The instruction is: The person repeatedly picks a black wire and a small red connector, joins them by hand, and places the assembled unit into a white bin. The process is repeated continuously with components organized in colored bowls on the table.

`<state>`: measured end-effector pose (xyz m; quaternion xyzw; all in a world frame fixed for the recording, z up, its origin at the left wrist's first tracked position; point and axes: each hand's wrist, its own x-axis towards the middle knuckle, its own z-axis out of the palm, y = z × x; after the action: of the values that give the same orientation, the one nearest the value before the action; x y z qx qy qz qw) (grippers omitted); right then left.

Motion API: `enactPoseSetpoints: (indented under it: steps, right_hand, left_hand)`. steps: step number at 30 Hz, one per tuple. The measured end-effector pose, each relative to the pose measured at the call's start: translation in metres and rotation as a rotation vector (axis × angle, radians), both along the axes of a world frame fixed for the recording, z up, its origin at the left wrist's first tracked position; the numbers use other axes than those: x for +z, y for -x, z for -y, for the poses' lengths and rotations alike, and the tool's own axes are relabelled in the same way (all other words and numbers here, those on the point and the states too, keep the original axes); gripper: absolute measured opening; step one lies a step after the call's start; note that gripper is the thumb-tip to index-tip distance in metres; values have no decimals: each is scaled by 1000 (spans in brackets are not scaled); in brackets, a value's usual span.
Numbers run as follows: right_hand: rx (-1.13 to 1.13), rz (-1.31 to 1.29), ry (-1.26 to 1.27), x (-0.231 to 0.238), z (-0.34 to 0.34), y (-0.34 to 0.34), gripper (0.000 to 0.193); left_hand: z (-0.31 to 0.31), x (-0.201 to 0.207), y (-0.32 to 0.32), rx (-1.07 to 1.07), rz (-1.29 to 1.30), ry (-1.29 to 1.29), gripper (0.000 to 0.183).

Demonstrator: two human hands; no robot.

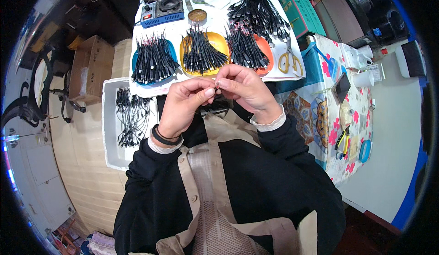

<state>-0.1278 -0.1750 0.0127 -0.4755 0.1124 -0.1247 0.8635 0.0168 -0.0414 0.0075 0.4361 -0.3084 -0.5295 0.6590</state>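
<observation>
My left hand (186,100) and my right hand (249,90) meet at the near edge of the white work table (176,86). Both pinch at one spot with thumb and forefinger, fingertips touching. What lies between them is too small and hidden to make out. Just beyond, bundles of short black cables fill three trays: a blue tray (173,49), a yellow tray (222,40) and an orange tray (264,44). Gold-handled scissors (290,62) rest right of the orange tray. Some dark material shows below my hands, partly covered.
A blue soldering pot unit (162,15) and a small round tin (197,16) stand at the back. More black cables (256,8) heap behind the orange tray. A white foam box (109,118) with cables is at left; a flowered tablecloth (340,168) with tools at right.
</observation>
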Motion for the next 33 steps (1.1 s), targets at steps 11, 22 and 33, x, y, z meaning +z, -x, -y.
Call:
enactPoseSetpoints:
  steps: [11,22,33]
  right_hand:
    - [73,-76,-323,-31,1,-1,20]
    - [-698,-879,1391,-73,139,7,18]
    - [-758,-369,991,-4,53,6,14]
  left_hand:
    - [13,8,10,98,421,34,14]
    - [29,-17,10,160,126,-8,13]
    - [29,0,15,354,-92,101,16]
